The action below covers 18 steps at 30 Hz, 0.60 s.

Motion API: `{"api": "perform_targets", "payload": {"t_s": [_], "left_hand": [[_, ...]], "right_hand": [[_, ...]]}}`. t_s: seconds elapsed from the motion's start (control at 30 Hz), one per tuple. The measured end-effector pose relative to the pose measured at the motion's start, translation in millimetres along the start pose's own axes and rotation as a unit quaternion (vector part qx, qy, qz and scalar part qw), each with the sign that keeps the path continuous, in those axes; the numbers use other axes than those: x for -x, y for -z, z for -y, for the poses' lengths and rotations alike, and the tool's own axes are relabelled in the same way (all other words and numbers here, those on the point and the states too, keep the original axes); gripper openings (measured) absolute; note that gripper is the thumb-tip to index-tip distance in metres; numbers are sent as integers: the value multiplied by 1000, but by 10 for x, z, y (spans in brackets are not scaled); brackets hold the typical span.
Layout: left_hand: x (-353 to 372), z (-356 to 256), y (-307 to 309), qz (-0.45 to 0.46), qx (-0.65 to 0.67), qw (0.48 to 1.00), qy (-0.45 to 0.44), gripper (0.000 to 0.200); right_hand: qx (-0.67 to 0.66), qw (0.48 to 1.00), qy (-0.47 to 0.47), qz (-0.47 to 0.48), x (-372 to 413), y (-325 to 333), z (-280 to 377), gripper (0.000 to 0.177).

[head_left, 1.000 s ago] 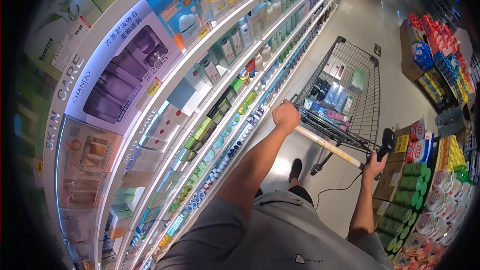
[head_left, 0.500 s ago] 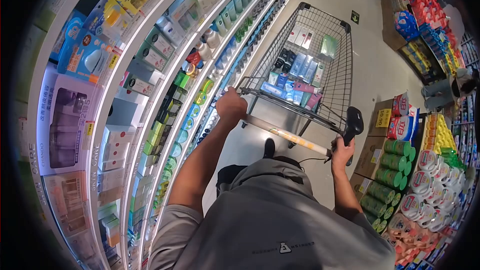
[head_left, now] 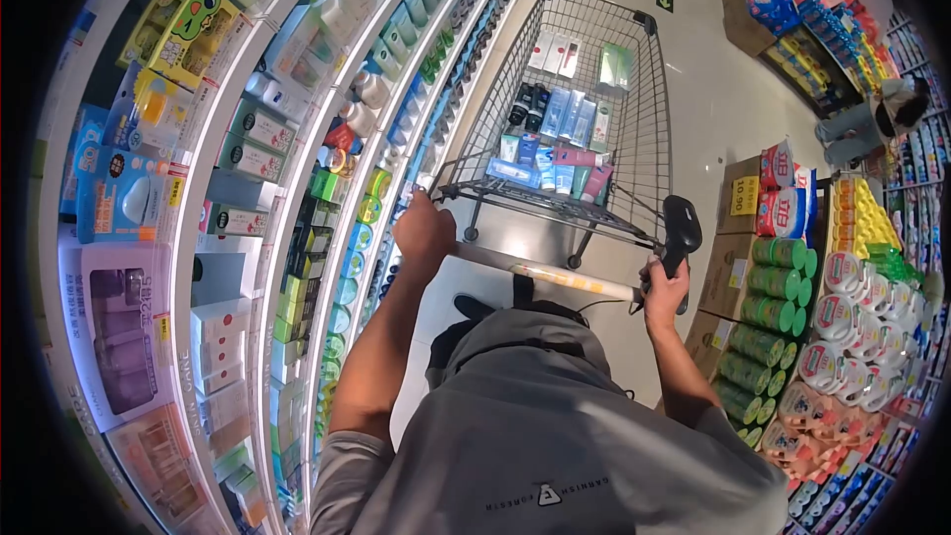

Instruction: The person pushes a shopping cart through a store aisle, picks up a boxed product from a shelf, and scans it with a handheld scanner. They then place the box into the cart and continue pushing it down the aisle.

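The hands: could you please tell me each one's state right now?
Left hand: closed around the cart handle.
Right hand: closed on the black scanner.

White shelving (head_left: 211,117) along a glossy pale aisle floor (head_left: 705,109).

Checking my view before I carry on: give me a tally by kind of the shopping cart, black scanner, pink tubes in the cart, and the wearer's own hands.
Shopping cart: 1
Black scanner: 1
Pink tubes: 2 clearly visible
Own hands: 2 (left hand, right hand)
Total: 6
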<state>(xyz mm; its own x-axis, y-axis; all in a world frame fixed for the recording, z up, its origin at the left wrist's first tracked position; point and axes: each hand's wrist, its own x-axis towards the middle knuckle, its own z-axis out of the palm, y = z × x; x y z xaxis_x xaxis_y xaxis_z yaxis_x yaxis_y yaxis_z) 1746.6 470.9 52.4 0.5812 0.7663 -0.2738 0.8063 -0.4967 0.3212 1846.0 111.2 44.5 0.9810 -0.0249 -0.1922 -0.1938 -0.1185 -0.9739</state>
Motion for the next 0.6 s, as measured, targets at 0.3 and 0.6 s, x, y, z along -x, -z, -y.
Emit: {"api": "perform_targets", "payload": {"t_s": [0.3, 0.6], "left_hand": [[-16, 192, -64, -30, 7, 997, -75, 34], [5, 288, 15, -6, 73, 993, -93, 38]], "right_hand": [[-18, 993, 113, -21, -33, 48, -353, 18], [-26, 995, 93, -29, 56, -41, -175, 12]]}}
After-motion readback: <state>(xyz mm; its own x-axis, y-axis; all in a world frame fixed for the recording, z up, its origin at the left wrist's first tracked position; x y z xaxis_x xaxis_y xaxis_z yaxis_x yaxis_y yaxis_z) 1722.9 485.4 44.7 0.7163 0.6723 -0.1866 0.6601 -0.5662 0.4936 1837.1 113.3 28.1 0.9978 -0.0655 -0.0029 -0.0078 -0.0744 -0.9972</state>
